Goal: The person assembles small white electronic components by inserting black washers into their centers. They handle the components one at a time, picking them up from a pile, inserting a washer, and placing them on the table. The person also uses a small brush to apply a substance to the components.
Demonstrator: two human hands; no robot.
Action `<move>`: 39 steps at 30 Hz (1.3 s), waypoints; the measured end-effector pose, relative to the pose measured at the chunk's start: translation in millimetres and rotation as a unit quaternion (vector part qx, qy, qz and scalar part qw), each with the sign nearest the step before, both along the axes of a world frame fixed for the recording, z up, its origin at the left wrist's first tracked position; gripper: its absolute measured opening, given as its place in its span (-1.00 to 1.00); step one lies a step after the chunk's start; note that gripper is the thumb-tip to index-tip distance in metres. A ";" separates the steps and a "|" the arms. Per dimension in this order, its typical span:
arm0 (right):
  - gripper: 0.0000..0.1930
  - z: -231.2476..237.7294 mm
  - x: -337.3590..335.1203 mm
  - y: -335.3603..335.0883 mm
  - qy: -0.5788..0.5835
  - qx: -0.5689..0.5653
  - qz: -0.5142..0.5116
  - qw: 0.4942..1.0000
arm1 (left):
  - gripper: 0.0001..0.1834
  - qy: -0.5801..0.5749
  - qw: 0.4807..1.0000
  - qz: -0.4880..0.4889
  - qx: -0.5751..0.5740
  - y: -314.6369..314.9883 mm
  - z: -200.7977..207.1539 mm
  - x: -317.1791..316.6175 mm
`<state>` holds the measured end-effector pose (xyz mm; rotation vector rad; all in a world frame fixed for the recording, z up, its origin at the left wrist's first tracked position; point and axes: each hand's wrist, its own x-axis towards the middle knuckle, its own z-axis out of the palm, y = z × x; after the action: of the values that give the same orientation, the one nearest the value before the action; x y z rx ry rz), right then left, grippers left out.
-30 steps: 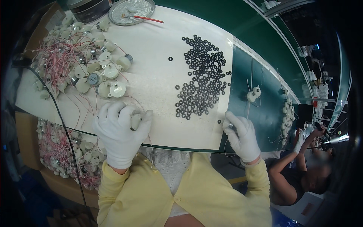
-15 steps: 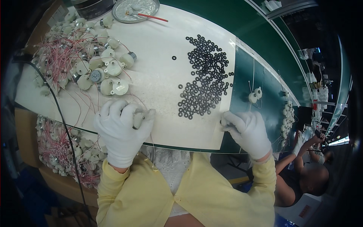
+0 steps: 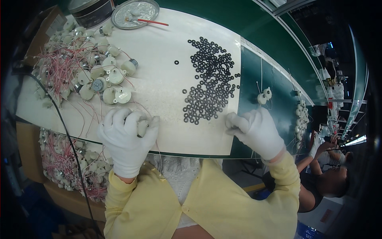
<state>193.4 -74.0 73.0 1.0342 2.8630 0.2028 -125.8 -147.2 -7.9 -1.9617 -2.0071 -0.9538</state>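
My left hand (image 3: 124, 143), in a white glove, is closed around a small motor with an off-white plastic housing (image 3: 142, 128). A thin wire trails from it past the table's front edge. My right hand (image 3: 258, 132), also gloved in white, is pinched near the border of the white sheet, just right of the black rings (image 3: 211, 93). What sits between its fingertips is hidden. Those small rings lie spread in a long patch, with one stray ring (image 3: 176, 62) to the left. Beyond my left hand lies a heap of similar motors (image 3: 115, 75) with tangled pink and white wires.
A round metal lid (image 3: 119, 20) with a red-handled brush (image 3: 153, 22) lies at the back beside a dark tin (image 3: 93, 16). Another box of motors (image 3: 71, 159) stands below left. Two white-housed motors (image 3: 264, 95) rest on the green surface at right; a co-worker (image 3: 318, 187) sits beyond.
My right hand has turned slightly, its fingertips moving up over the white sheet's edge. The left hand keeps hold of the motor. The whole view has shifted a little.
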 end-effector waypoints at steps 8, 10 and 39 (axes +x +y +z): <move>-0.44 -28.1 38.2 -42.4 0.047 0.080 -0.089 0.992 | -0.74 0.015 0.996 -0.013 0.092 -5.6 -1.7 -4.6; -0.43 -19.8 47.8 -58.0 0.083 0.041 -0.136 0.986 | -0.72 -0.003 0.995 -0.063 0.079 -7.1 0.1 -13.0; -0.60 -68.7 -21.6 -76.1 0.477 0.033 -0.222 0.850 | -0.53 0.107 0.983 -0.116 -0.092 -11.1 20.8 48.3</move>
<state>171.8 -150.0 4.3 2.2999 3.2215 -0.3672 -77.5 -158.3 12.9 -2.3238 -1.8344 -0.5828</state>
